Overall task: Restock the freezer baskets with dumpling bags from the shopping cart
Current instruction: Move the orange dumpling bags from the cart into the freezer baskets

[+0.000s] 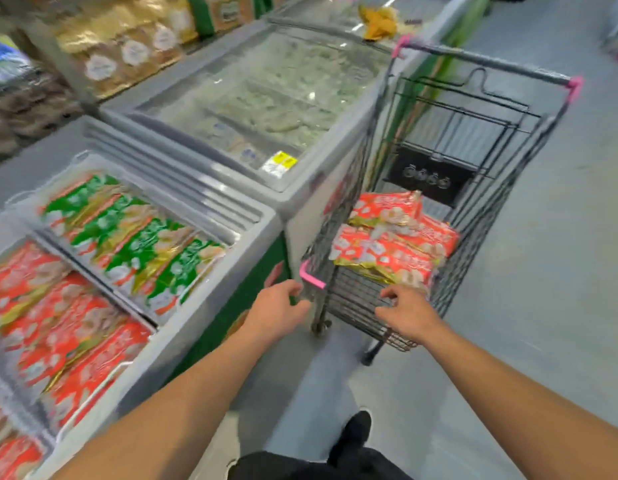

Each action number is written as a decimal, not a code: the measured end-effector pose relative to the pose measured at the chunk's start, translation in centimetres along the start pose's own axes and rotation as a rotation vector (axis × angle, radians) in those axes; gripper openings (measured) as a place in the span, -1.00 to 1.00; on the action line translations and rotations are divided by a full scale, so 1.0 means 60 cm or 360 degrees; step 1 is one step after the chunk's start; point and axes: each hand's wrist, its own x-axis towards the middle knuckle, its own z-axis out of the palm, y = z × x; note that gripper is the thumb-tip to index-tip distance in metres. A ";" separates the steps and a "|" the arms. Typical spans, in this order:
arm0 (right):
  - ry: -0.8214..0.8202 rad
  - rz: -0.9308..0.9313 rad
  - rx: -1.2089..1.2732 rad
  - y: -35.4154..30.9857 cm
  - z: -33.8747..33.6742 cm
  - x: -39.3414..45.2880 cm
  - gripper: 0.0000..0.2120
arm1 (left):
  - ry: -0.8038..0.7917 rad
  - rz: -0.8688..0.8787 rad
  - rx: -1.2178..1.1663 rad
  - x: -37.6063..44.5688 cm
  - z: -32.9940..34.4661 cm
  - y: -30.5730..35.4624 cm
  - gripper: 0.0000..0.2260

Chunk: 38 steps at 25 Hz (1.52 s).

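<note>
A black wire shopping cart (pixel 480 140) with pink corners stands at the right and holds a pile of red dumpling bags (pixel 390 244). My right hand (pixel 406 313) hovers over the cart's near end, fingers spread, just short of the pile and holding nothing. My left hand (pixel 276 308) is beside the cart's near pink corner, fingers apart and empty. At the left an open freezer (pixel 196 323) has white wire baskets: one with green dumpling bags (pixel 134 237), one nearer with red dumpling bags (pixel 61 327).
A second chest freezer (pixel 259 98) with a shut glass lid stands behind the open one, close against the cart. Shelves of packaged goods (pixel 120 46) run along the back left. Grey aisle floor (pixel 560 271) lies to the right. My black shoe (pixel 356 434) is below.
</note>
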 end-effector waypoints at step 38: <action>0.0369 0.1380 0.0861 0.325 0.053 0.565 -0.67 | -0.0533 -0.0433 0.0360 0.786 0.443 0.095 -0.90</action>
